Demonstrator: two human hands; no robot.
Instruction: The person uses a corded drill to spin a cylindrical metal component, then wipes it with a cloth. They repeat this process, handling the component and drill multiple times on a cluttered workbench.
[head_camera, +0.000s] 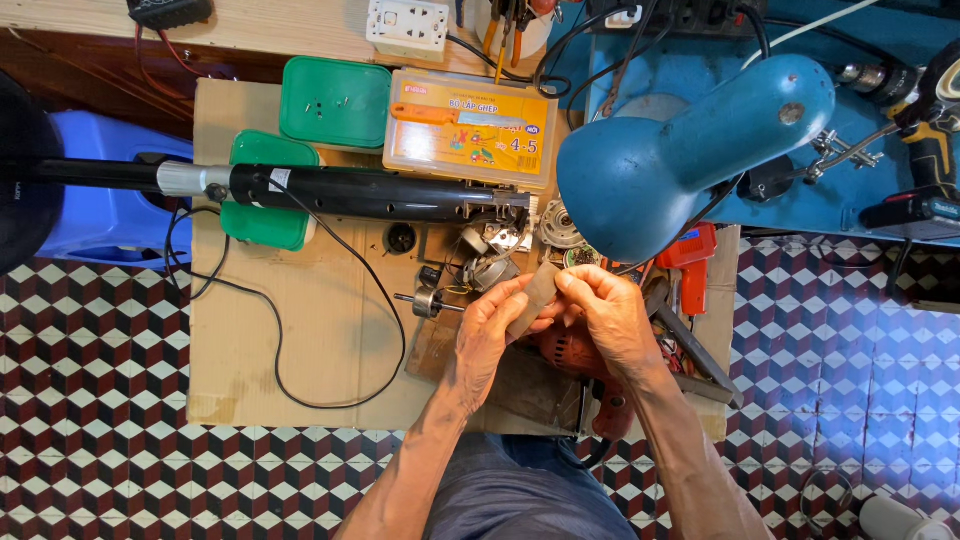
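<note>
Brown strip (532, 297), sandpaper-like, sits pinched between both hands above the cardboard sheet (300, 340). Left hand (487, 330): fingers closed on the strip's lower end. Right hand (605, 315): fingers gripping its upper end. Small motor (490, 270) lies just beyond; black tube (370, 192) crosses behind; blue lamp (690, 140) overhangs right.

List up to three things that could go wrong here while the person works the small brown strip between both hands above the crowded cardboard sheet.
1. The small brown strip, pinched by the left hand and right hand, could slip and land among the loose metal motor parts.
2. The blue metal lamp shade hangs close above; a raised hand might knock it.
3. The thin black cable loops across the cardboard sheet and could snag.
</note>
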